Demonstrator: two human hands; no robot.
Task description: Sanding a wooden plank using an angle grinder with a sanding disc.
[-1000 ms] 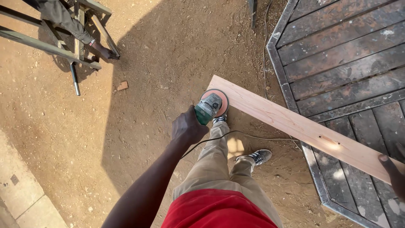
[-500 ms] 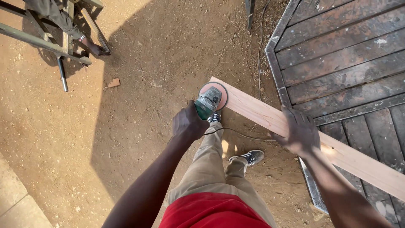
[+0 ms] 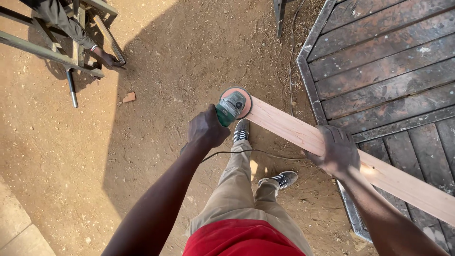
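Sanding the near end of a long wooden plank (image 3: 303,135) at frame centre, the left hand (image 3: 206,130) grips a green sander (image 3: 231,106) while the right hand (image 3: 336,150) presses fingers closed over the plank.

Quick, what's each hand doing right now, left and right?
Left hand: closed around the green sander, its disc at the end of the plank.
Right hand: pressed down on the plank, gripping its edge.
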